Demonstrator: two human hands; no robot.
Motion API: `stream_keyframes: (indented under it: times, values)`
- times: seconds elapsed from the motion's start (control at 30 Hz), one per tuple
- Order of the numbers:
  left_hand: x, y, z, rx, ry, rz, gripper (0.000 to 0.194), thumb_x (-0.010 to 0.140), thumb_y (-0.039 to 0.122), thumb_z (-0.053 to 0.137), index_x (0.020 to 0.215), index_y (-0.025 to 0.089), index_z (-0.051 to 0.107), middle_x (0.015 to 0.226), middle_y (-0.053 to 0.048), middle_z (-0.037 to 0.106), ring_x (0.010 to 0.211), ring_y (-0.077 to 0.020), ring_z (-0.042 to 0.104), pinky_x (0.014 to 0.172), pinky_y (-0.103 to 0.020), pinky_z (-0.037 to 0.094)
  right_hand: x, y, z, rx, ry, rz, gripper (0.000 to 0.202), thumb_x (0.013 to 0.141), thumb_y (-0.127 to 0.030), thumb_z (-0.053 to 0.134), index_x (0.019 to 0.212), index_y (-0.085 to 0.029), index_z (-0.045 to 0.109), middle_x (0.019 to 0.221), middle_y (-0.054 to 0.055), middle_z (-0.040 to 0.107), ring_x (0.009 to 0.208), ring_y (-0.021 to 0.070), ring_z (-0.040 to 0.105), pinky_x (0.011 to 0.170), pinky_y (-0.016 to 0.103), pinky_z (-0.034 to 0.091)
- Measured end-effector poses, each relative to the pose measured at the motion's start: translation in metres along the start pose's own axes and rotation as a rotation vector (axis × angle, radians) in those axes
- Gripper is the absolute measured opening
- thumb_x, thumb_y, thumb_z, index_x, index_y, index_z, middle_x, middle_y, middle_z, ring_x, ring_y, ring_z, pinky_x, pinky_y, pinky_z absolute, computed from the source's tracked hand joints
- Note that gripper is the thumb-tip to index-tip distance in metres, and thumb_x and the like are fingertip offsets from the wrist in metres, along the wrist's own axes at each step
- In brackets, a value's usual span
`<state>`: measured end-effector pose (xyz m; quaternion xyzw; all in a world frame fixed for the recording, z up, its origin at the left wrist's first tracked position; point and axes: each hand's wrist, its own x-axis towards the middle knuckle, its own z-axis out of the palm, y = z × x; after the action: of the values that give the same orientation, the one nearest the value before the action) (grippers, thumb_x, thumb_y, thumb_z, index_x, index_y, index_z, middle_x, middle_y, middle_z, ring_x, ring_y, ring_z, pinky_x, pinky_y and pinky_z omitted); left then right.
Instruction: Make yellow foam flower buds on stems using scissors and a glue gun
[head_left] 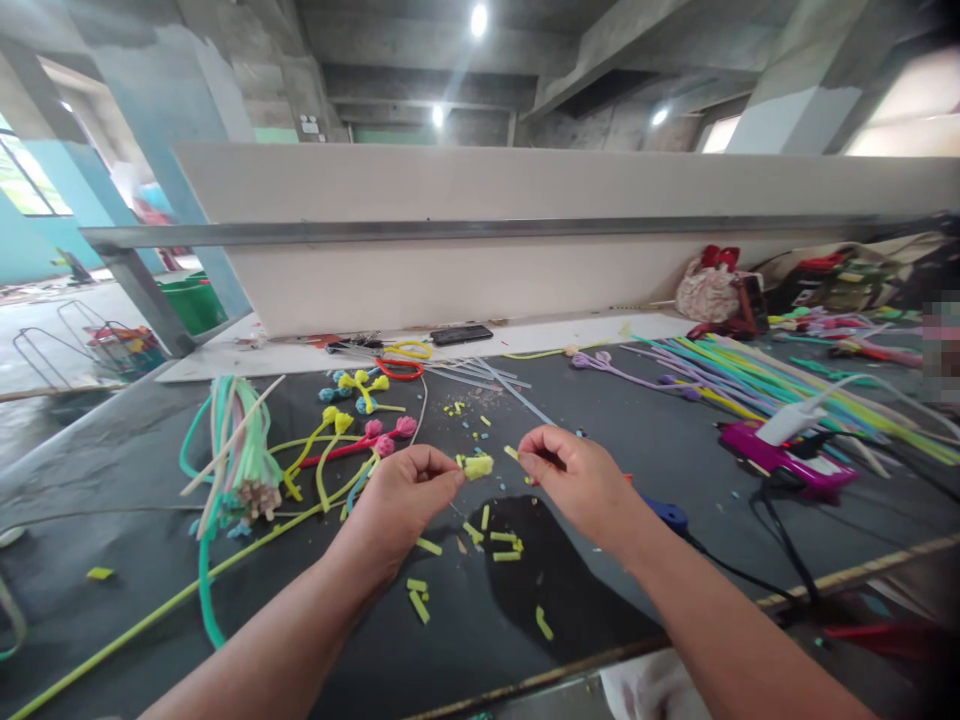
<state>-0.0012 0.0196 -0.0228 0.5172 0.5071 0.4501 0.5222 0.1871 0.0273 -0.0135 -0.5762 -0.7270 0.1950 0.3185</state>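
Note:
My left hand (405,500) is closed in a pinch at the end of a small bundle of short yellow pipe cleaner pieces (478,467). My right hand (577,485) pinches a single short yellow pipe cleaner piece (511,452), held a little apart from the bundle. Below the hands, several cut yellow pieces (506,556) lie scattered on the dark tabletop (480,660). Beyond my left hand are pipe cleaner stems with pink flower-like heads (385,444) and yellow heads (364,381).
A thick bunch of pipe cleaners (247,450) lies at left. Yellow-handled scissors (409,350), a phone (461,334) and translucent sticks (517,388) are toward the back. At right are a blue-handled tool (666,513) with a cord, a purple power strip (787,465) and long coloured stems (735,375).

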Motion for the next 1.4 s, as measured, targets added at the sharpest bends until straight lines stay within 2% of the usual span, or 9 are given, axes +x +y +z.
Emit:
stream_keyframes:
  times: [0.17,0.4,0.63,0.8,0.97,1.2,1.4]
  values:
    - [-0.004,0.002,0.001,0.239,-0.002,0.165,0.013,0.068,0.026,0.06,0.066,0.014,0.06,0.053,0.004,0.053,0.048,-0.0066,0.043,0.046,-0.018,0.032,-0.01,-0.014,-0.004,0.035,-0.005,-0.122,0.01,0.075,-0.018,0.057,0.065,-0.019,0.061,0.061,-0.003,0.061,0.059,0.0121,0.053,0.056,0.021,0.039]
    - [-0.013,0.002,0.001,0.5,0.003,0.376,0.013,0.075,0.024,0.054,0.067,0.016,0.061,0.06,0.002,0.057,0.057,-0.0098,0.05,0.054,-0.02,0.037,-0.01,-0.015,0.001,-0.124,0.04,-0.237,0.011,0.073,-0.012,0.061,0.064,-0.019,0.061,0.063,-0.002,0.062,0.063,0.0121,0.055,0.059,0.022,0.037]
    - [-0.012,-0.002,-0.001,0.585,0.001,0.44,0.013,0.076,0.021,0.053,0.067,0.017,0.061,0.061,0.002,0.058,0.058,-0.01,0.051,0.057,-0.02,0.038,-0.011,-0.016,0.001,-0.253,0.033,-0.301,0.014,0.076,-0.011,0.06,0.065,-0.018,0.06,0.063,-0.002,0.061,0.063,0.0129,0.055,0.063,0.025,0.033]
    - [-0.012,-0.001,0.0,0.551,-0.02,0.424,0.012,0.075,0.02,0.053,0.066,0.017,0.061,0.06,0.002,0.058,0.057,-0.0101,0.051,0.055,-0.02,0.037,-0.012,-0.01,0.003,-0.354,0.071,-0.426,0.015,0.079,-0.009,0.056,0.067,-0.018,0.058,0.065,-0.001,0.061,0.064,0.0143,0.053,0.071,0.03,0.031]
    - [-0.012,0.003,0.0,0.424,-0.058,0.324,0.012,0.074,0.022,0.055,0.067,0.016,0.062,0.06,0.002,0.058,0.058,-0.0105,0.05,0.054,-0.02,0.037,-0.013,-0.006,0.005,-0.379,0.111,-0.53,0.015,0.08,-0.006,0.052,0.072,-0.018,0.058,0.068,0.0,0.06,0.065,0.0142,0.052,0.075,0.031,0.029]
    - [-0.01,0.004,0.0,0.274,-0.123,0.188,0.013,0.071,0.026,0.059,0.066,0.014,0.061,0.057,0.002,0.055,0.052,-0.0087,0.045,0.049,-0.019,0.035,-0.014,-0.011,0.003,-0.394,0.11,-0.553,0.016,0.084,-0.009,0.049,0.072,-0.018,0.055,0.069,0.0,0.059,0.066,0.0147,0.05,0.074,0.031,0.029]
    - [-0.005,0.0,-0.001,0.198,-0.172,0.131,0.011,0.07,0.025,0.061,0.067,0.015,0.06,0.055,0.004,0.053,0.049,-0.0068,0.043,0.047,-0.018,0.032,-0.017,-0.012,0.001,-0.415,0.087,-0.528,0.016,0.083,-0.006,0.049,0.074,-0.018,0.056,0.072,0.001,0.059,0.071,0.015,0.052,0.078,0.032,0.028]
